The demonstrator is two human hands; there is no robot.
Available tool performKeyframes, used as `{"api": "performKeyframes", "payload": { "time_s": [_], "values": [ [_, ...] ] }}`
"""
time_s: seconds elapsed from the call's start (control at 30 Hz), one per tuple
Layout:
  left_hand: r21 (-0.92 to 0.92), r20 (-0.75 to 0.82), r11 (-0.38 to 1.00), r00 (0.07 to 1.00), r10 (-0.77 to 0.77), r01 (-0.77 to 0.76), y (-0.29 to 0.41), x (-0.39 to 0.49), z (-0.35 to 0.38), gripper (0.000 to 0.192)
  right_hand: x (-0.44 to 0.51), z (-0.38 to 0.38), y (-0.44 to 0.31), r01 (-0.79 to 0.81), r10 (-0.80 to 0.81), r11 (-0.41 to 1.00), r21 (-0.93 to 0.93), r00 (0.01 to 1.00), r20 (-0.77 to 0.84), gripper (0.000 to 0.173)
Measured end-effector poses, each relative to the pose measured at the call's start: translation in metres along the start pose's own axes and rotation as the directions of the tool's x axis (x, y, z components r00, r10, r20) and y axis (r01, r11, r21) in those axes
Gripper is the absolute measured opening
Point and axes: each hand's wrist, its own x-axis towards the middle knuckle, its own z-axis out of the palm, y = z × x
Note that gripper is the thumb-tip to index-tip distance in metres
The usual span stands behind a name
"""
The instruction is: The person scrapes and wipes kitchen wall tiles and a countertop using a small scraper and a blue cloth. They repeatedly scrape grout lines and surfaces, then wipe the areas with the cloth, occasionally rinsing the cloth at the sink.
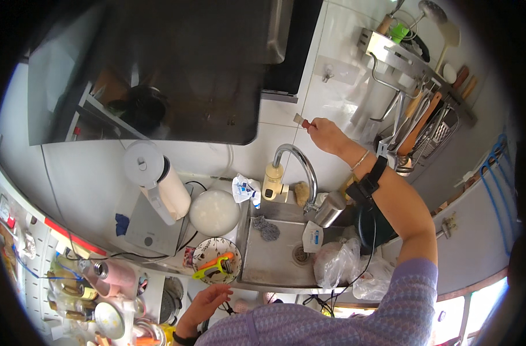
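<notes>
My right hand [325, 134] is raised in front of the tiled wall, above the faucet [298, 151]. Its fingers are closed around the reddish handle of a small tool [301, 120] with a flat pale end, possibly a brush or a blade. My left hand [209, 302] hangs low near the counter's front edge with nothing in it, fingers loosely apart. Closest to it is a patterned bowl [201, 251] on the counter. A carrot [217, 260] and a yellow-green peeler [214, 268] lie across that bowl.
The metal sink [267, 266] holds a grey scrubber [266, 228] and a plastic bag [343, 261]. An electric kettle [170, 190], a covered white bowl [214, 213] and a crumpled packet [246, 189] stand left. Utensils hang from a wall rack [401, 58]; a dark range hood [194, 86] juts out.
</notes>
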Motion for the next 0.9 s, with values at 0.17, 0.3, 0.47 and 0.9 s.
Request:
{"api": "performKeyframes", "payload": {
  "time_s": [0.17, 0.3, 0.47, 0.9],
  "values": [
    [0.011, 0.058, 1.0, 0.998, -0.025, 0.025, -0.002, 0.001, -0.005, 0.03, 0.022, 0.013, -0.001, -0.015, 0.01, 0.98, -0.197, 1.0, -0.024, 0.022],
    [-0.028, 0.065, 0.998, 0.997, -0.052, 0.054, -0.008, -0.007, -0.004, 0.03, 0.05, 0.042, -0.018, 0.117, -0.111, 0.944, -0.308, 0.993, 0.035, 0.022],
    [0.003, 0.022, 0.995, 0.995, -0.097, 0.097, -0.012, -0.019, -0.006, 0.031, 0.076, 0.085, -0.008, 0.345, -0.345, 0.938, -0.01, 0.933, -0.105, 0.022],
    [-0.085, -0.026, 0.996, 1.0, -0.008, 0.006, -0.017, -0.027, -0.013, 0.032, 0.047, 0.033, -0.113, 0.254, -0.276, 0.926, -0.279, 0.96, -0.04, 0.018]
  ]
}}
